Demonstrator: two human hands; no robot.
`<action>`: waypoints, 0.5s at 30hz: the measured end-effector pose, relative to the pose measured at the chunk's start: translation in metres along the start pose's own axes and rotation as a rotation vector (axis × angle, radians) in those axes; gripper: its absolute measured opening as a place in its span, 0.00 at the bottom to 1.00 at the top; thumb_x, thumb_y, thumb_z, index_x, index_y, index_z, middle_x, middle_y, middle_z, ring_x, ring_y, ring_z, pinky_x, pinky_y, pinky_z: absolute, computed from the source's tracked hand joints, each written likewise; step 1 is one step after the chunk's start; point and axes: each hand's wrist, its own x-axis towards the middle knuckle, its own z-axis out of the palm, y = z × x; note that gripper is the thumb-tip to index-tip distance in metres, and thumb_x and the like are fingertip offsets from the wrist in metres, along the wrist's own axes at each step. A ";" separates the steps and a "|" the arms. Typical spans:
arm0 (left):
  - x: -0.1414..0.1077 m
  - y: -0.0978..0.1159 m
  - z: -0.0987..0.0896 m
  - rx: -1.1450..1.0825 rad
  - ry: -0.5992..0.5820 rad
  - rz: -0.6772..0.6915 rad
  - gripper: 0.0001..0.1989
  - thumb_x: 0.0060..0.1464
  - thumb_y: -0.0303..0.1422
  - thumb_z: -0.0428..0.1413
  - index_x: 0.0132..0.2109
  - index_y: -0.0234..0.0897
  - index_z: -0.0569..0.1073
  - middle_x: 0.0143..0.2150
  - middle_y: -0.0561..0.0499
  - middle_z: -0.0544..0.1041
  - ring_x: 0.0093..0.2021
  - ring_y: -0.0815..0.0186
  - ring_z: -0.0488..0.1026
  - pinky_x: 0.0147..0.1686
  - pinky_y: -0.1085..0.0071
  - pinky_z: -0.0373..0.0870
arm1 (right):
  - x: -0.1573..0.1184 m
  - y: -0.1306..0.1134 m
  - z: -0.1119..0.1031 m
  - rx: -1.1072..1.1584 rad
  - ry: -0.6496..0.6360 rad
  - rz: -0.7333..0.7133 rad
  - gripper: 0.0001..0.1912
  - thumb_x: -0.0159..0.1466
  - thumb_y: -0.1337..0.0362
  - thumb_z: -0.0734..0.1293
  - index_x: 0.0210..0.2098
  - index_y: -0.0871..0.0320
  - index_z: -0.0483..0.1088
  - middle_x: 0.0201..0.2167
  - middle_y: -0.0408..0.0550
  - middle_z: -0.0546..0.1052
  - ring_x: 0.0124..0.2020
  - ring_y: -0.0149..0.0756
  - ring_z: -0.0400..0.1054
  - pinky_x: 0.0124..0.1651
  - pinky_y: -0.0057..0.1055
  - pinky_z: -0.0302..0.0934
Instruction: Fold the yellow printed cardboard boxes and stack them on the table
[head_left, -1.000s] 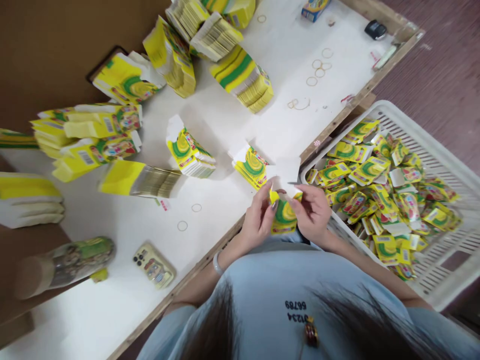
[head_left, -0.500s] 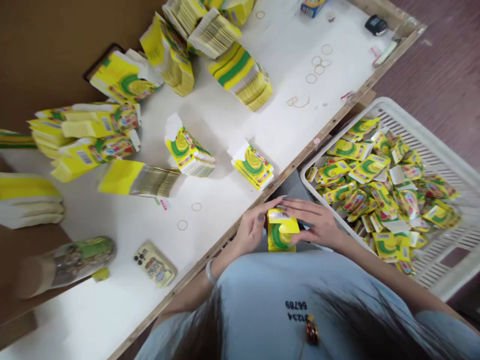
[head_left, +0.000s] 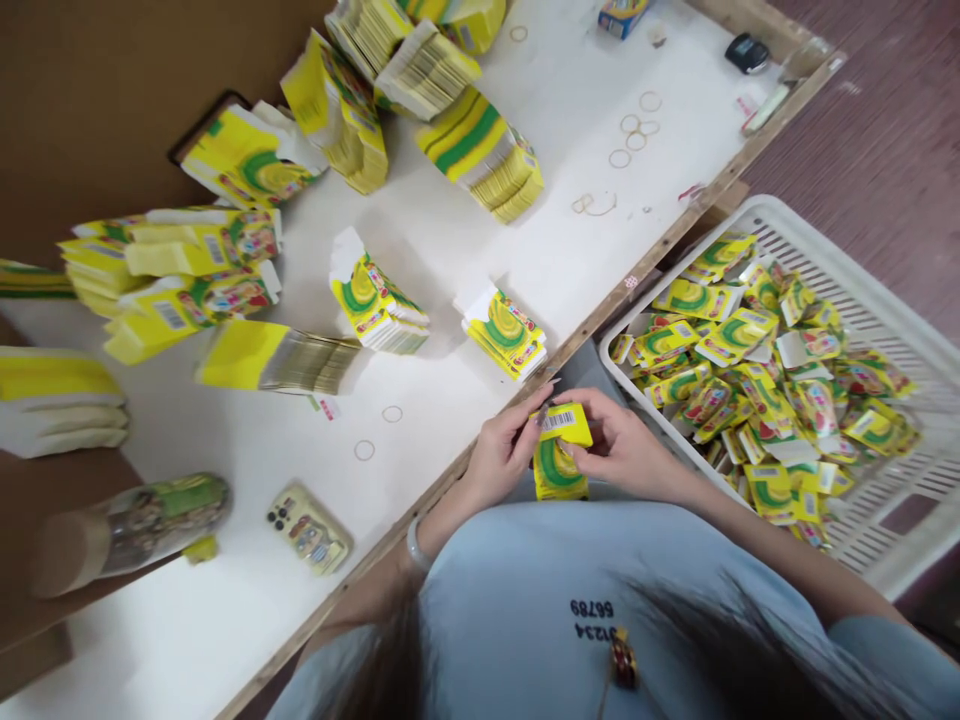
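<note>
A small yellow and green carton (head_left: 559,470) is between my hands, in front of my body at the table's edge. Its end flap with a barcode faces up. My left hand (head_left: 501,450) grips the carton's left side with thumb and fingers. My right hand (head_left: 619,450) pinches the right side, its thumb near the flap's lower edge. On the table just beyond lies a short stack of flat cartons (head_left: 504,330), and a second stack (head_left: 379,300) stands left of it. What is inside the carton is hidden.
At my right a white plastic basket (head_left: 885,300) holds many folded cartons. Further stacks of flat cartons (head_left: 487,150) stand along the table's back. A phone (head_left: 309,528), a jar (head_left: 161,520), and rubber bands (head_left: 636,140) lie on the white table (head_left: 450,420). A wooden rim (head_left: 600,310) edges it.
My right fingers have drawn back from over the carton's top and bent round its right side. The barcode flap now shows more fully. My left fingers have shifted slightly.
</note>
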 end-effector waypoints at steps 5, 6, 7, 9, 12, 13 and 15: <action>0.002 -0.004 -0.008 0.098 -0.090 0.093 0.26 0.74 0.41 0.44 0.74 0.45 0.64 0.65 0.43 0.78 0.67 0.55 0.74 0.68 0.54 0.72 | 0.000 0.012 -0.005 0.090 -0.061 0.016 0.20 0.70 0.56 0.69 0.60 0.49 0.76 0.48 0.47 0.84 0.42 0.35 0.81 0.39 0.33 0.80; 0.009 -0.006 -0.011 0.140 -0.120 0.126 0.26 0.74 0.41 0.43 0.73 0.45 0.64 0.64 0.42 0.79 0.66 0.55 0.75 0.67 0.54 0.72 | -0.001 0.014 -0.008 0.078 -0.013 0.024 0.18 0.70 0.54 0.69 0.57 0.49 0.78 0.47 0.47 0.85 0.41 0.36 0.81 0.38 0.33 0.80; 0.019 -0.010 -0.016 0.200 -0.114 0.160 0.26 0.74 0.43 0.43 0.73 0.44 0.65 0.63 0.40 0.79 0.65 0.54 0.75 0.66 0.53 0.72 | -0.003 0.017 -0.014 0.047 0.061 0.023 0.17 0.70 0.53 0.69 0.55 0.50 0.79 0.45 0.48 0.85 0.40 0.37 0.81 0.36 0.34 0.80; 0.050 -0.020 -0.029 0.371 0.025 0.209 0.27 0.73 0.47 0.46 0.71 0.40 0.67 0.66 0.37 0.75 0.67 0.51 0.71 0.68 0.50 0.67 | -0.009 0.017 -0.034 -0.108 0.271 -0.016 0.17 0.71 0.51 0.67 0.52 0.51 0.80 0.44 0.49 0.85 0.38 0.39 0.81 0.36 0.37 0.79; 0.107 -0.043 -0.053 0.591 0.416 0.140 0.37 0.65 0.49 0.59 0.71 0.31 0.62 0.72 0.27 0.64 0.73 0.44 0.61 0.71 0.45 0.57 | -0.024 0.010 -0.081 -0.626 0.657 -0.061 0.19 0.72 0.51 0.63 0.53 0.52 0.80 0.46 0.56 0.83 0.45 0.51 0.79 0.49 0.54 0.76; 0.125 -0.051 -0.062 0.624 0.481 0.095 0.37 0.62 0.48 0.62 0.69 0.31 0.63 0.70 0.27 0.65 0.71 0.45 0.63 0.69 0.47 0.60 | -0.029 0.006 -0.096 -0.845 0.802 -0.058 0.20 0.72 0.51 0.63 0.53 0.53 0.79 0.49 0.61 0.82 0.51 0.57 0.77 0.56 0.62 0.71; 0.153 -0.065 -0.077 0.665 0.541 0.008 0.27 0.60 0.42 0.65 0.60 0.32 0.70 0.59 0.32 0.74 0.61 0.49 0.72 0.62 0.52 0.68 | -0.037 0.001 -0.118 -1.213 1.031 -0.031 0.23 0.70 0.50 0.66 0.58 0.54 0.78 0.58 0.69 0.77 0.66 0.69 0.66 0.67 0.71 0.55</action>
